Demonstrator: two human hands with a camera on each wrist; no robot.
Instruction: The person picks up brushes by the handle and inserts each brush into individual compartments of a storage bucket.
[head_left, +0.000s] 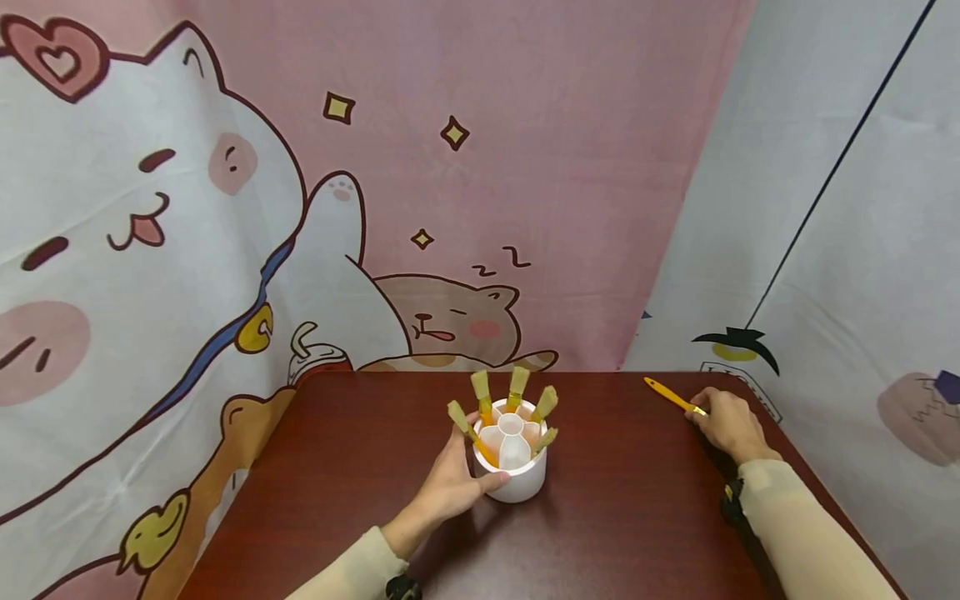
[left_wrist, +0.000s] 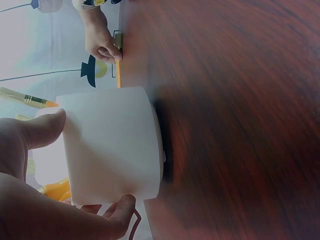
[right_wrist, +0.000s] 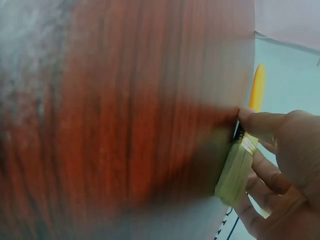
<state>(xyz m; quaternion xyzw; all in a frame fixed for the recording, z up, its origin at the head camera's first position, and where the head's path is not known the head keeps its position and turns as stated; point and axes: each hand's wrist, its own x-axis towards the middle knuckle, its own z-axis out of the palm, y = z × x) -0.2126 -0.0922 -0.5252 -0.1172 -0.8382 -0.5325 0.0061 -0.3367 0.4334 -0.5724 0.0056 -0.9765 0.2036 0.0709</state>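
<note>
My left hand (head_left: 457,479) grips the side of a white round brush holder (head_left: 525,483), thumb in front and fingers behind. Several paintbrushes with yellow handles stand in its petal-shaped compartments, pale bristles up, such as this paintbrush (head_left: 517,385). In the left wrist view the white holder (left_wrist: 112,145) fills the middle, with the thumb at its rim. Over at the right of the table, my right hand (head_left: 731,423) pinches another paintbrush (head_left: 667,393) near its ferrule. The right wrist view shows that brush's pale bristles (right_wrist: 235,172) beside the fingers and its yellow handle pointing away.
A dark red-brown wooden table (head_left: 360,467) lies under both hands. Behind it hangs a cloth backdrop (head_left: 570,208) with cartoon animals, meeting the table's back edge. The right hand is close to the table's right edge.
</note>
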